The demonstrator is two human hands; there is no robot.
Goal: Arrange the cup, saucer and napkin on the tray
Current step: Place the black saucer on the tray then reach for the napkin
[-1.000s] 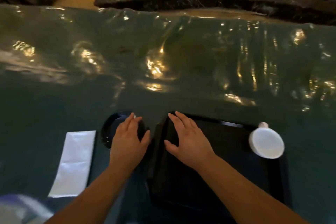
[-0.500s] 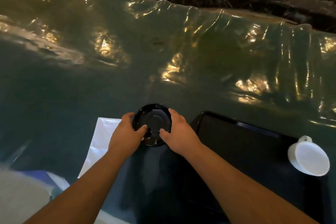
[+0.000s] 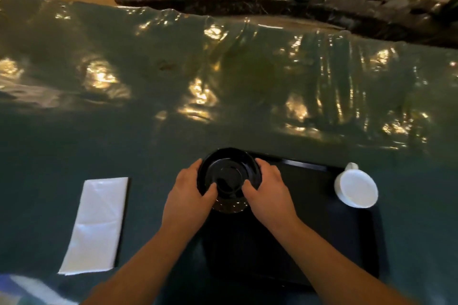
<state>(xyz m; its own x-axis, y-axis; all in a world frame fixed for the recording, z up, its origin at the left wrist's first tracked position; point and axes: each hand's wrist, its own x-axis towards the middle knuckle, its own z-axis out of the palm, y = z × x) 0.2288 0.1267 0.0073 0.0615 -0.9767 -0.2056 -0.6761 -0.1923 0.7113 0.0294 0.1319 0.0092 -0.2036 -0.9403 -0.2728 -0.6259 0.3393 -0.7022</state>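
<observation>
glossy green tablecloth (image 3: 148, 131) everywhere, and both hands grip the black saucer (image 3: 229, 174) over the tray (image 3: 304, 205)'s far left corner: left hand (image 3: 187, 202), right hand (image 3: 269, 197). white cup (image 3: 357, 187) at the tray's right edge, napkin (image 3: 96, 223) off left.

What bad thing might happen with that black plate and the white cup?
Both hands, left and right, hold the saucer over the tray by its rim; a slipping grip might drop it. The cup sits at the tray's right edge, so a nudge might tip it off.
</observation>
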